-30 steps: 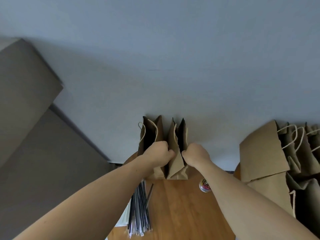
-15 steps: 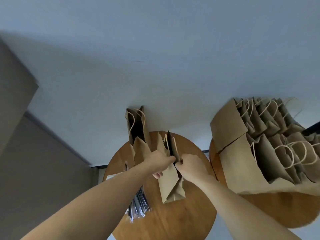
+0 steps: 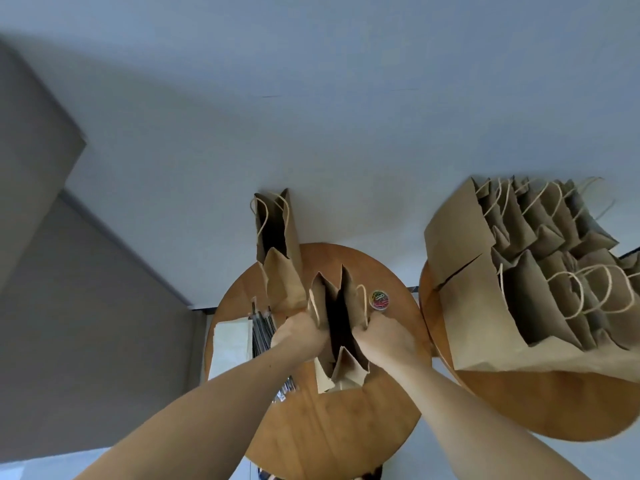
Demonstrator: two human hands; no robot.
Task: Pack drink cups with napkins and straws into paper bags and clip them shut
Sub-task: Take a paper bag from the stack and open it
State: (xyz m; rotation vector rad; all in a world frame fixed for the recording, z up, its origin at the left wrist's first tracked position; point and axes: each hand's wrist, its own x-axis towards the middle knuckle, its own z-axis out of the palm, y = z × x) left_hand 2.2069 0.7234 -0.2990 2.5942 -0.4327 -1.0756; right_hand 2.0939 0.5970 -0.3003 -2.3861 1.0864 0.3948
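Note:
A brown paper bag [image 3: 349, 362] stands on the round wooden table [image 3: 346, 427], its mouth pulled open and dark inside. My left hand [image 3: 299, 332] grips the bag's left rim and my right hand [image 3: 384, 336] grips its right rim. A second open paper bag [image 3: 277, 244] with cord handles stands behind it at the table's far edge. Wrapped straws [image 3: 261, 329] and a stack of pale napkins [image 3: 230, 344] lie left of my left hand. A small round tub of coloured paper clips [image 3: 380, 300] sits just beyond my right hand. No cup is visible.
A second round table [image 3: 519, 407] at the right carries several paper bags [image 3: 540, 282] with cord handles, packed close together. Grey floor surrounds both tables, and a grey wall or panel [image 3: 69, 306] runs along the left.
The bag has come toward me onto the table's middle and its mouth has been pulled wider apart. The view has tilted down, bringing more of both tables and the clip tub into sight.

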